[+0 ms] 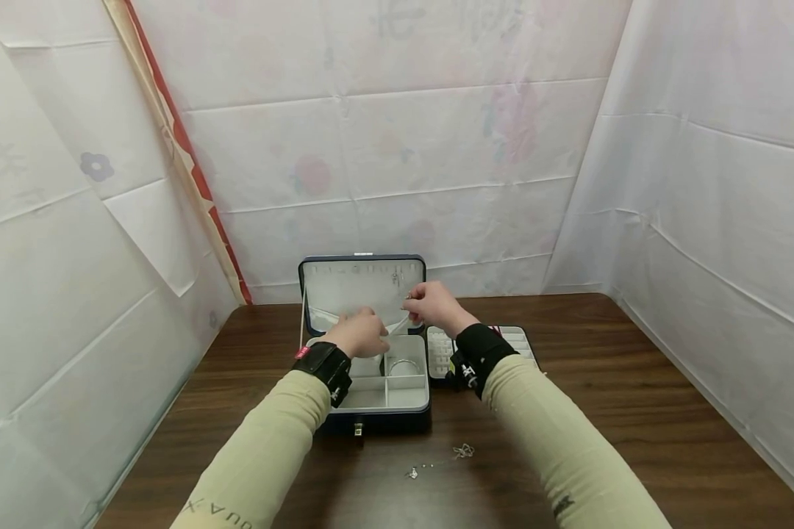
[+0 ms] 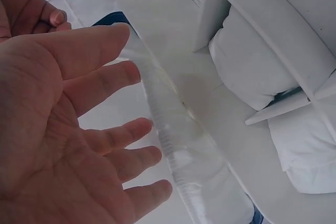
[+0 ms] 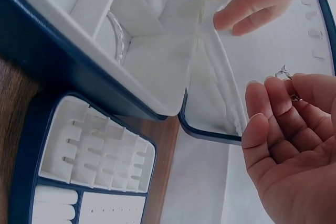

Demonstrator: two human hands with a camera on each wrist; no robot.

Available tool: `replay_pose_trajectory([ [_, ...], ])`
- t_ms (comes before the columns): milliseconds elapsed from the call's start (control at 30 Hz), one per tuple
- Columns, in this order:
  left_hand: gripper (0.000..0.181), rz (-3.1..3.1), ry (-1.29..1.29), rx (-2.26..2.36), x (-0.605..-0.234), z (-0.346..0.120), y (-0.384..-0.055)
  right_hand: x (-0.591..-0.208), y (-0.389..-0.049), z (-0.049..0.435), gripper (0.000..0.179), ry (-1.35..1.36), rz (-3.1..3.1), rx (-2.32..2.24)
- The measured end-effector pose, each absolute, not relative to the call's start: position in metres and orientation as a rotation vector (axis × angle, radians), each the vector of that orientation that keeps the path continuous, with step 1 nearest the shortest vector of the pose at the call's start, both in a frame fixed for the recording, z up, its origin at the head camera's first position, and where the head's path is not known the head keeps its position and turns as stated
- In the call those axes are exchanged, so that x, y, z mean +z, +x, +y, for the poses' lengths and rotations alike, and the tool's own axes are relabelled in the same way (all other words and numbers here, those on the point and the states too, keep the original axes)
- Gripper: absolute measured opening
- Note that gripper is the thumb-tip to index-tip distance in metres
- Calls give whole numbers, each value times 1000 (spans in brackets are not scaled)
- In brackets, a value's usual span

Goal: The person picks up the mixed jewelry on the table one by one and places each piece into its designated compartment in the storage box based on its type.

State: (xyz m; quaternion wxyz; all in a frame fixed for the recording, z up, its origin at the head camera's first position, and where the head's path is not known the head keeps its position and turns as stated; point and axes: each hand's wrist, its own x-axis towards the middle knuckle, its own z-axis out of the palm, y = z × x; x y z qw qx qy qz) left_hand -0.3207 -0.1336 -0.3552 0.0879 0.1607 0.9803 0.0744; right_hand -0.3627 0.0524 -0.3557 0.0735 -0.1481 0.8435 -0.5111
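Observation:
My right hand [image 1: 434, 305] pinches a small silver piece of jewellery [image 3: 284, 72] between thumb and fingers, in front of the raised lid [image 1: 351, 286] of a dark blue jewellery box [image 1: 377, 422]. Its exact kind is too small to tell. Fingers spread and holding nothing, my left hand [image 2: 58, 124] hovers over the box near the gathered white lid pocket [image 2: 178, 150]. Small hooks line the lid's top, and a thin silver piece [image 1: 395, 276] hangs at the right. A silver bangle [image 3: 116, 38] lies in one of the box's white compartments.
A blue-edged tray [image 3: 100, 145] with slots and ring rolls stands right of the box, partly behind my right wrist. On the brown table [image 1: 258, 455] in front lie a silver chain [image 1: 463, 450] and a small pendant [image 1: 412, 473]. White sheets [image 1: 397, 162] surround the table.

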Motion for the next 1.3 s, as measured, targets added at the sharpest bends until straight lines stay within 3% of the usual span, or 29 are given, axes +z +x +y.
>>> replay_pose_trajectory([
  [433, 36, 2913, 476, 200, -357, -131, -321, -360, -361, 44, 16, -445, 2593, -1485],
  [800, 36, 2919, 504, 155, -355, -131, -321, -358, -359, 46, 30, -464, 2522, -1506],
  [1300, 41, 2901, 496, 163, -354, -136, -324, -361, -362, 60, 25, -518, 2545, -1445],
])
